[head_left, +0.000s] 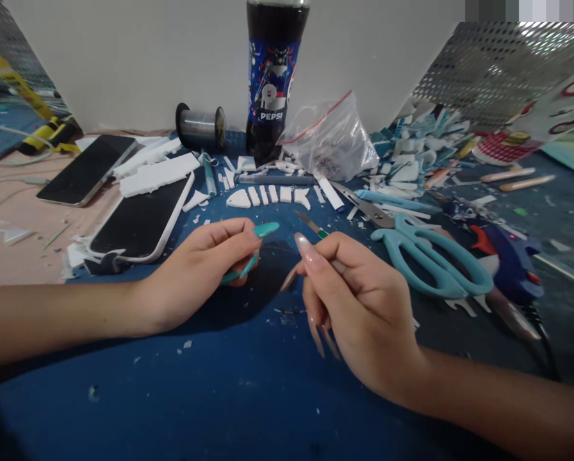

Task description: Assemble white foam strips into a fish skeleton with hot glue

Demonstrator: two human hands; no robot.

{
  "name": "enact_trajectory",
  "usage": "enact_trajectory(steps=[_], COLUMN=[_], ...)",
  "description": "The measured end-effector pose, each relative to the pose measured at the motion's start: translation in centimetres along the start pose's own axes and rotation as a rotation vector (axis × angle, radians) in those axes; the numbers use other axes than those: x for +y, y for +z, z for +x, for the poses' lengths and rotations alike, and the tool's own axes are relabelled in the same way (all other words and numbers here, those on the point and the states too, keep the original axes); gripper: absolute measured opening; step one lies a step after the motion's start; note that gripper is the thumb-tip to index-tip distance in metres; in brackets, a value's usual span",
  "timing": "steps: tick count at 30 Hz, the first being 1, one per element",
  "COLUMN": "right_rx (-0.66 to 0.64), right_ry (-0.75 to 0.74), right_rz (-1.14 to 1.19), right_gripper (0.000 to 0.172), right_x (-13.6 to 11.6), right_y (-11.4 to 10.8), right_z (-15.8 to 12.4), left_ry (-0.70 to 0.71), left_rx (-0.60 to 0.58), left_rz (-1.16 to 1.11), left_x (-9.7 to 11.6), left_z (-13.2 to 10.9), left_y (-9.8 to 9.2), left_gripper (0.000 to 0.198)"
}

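Observation:
My left hand point(214, 269) is closed, thumb pressed against the bent fingers. Whatever it pinches, if anything, is too thin or hidden to see. My right hand point(359, 288) faces it across a small gap, thumb and forefinger also pinched together. What lies between those fingertips cannot be made out. Just behind the right thumb a small knife blade point(307, 222) with a green collar shows; the rest is hidden by the hand. Beyond both hands, white foam pieces lie in a fish-shaped row, with a head piece point(239, 198), narrow strips and a tail piece point(303, 198).
Light-blue scissors point(435, 256) and a dark-blue glue gun point(515, 262) lie right. A Pepsi bottle point(273, 83), wire-like spool point(200, 126) and zip bag point(332, 144) stand behind. Two phones point(88, 169) lie left, one under foam. Foam scraps point(412, 153) pile at back right.

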State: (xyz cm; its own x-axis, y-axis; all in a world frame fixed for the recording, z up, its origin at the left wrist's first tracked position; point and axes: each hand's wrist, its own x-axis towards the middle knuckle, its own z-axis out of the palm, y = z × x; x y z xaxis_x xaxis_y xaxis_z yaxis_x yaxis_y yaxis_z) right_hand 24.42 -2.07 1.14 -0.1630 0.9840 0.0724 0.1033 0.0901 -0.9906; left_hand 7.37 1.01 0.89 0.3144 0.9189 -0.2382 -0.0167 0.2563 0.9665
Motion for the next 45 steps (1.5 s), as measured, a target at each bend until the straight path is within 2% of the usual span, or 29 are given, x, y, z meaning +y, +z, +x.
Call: enact_trajectory(steps=[6, 19, 34, 45], right_rx=[-0.023, -0.024, -0.028, -0.104], right_ry=[0.004, 0.000, -0.016, 0.020], right_rz=[-0.015, -0.019, 0.023, 0.055], right_gripper=[0.031, 0.032, 0.031, 0.030], right_x=[0.09, 0.16, 0.41, 0.44], right_y=[0.08, 0.08, 0.05, 0.08], right_z=[-0.03, 0.09, 0.18, 0.16], left_ry=[0.001, 0.009, 0.041, 0.076], left_rx=[0.020, -0.033, -0.039, -0.040], left_rz=[0.008, -0.018, 0.016, 0.035], left_x=[-0.06, -0.09, -0.30, -0.52], left_z=[0.09, 0.07, 0.06, 0.20], left_y=[0.04, 0.02, -0.06, -0.18], left_gripper=[0.029, 0.031, 0.032, 0.031])
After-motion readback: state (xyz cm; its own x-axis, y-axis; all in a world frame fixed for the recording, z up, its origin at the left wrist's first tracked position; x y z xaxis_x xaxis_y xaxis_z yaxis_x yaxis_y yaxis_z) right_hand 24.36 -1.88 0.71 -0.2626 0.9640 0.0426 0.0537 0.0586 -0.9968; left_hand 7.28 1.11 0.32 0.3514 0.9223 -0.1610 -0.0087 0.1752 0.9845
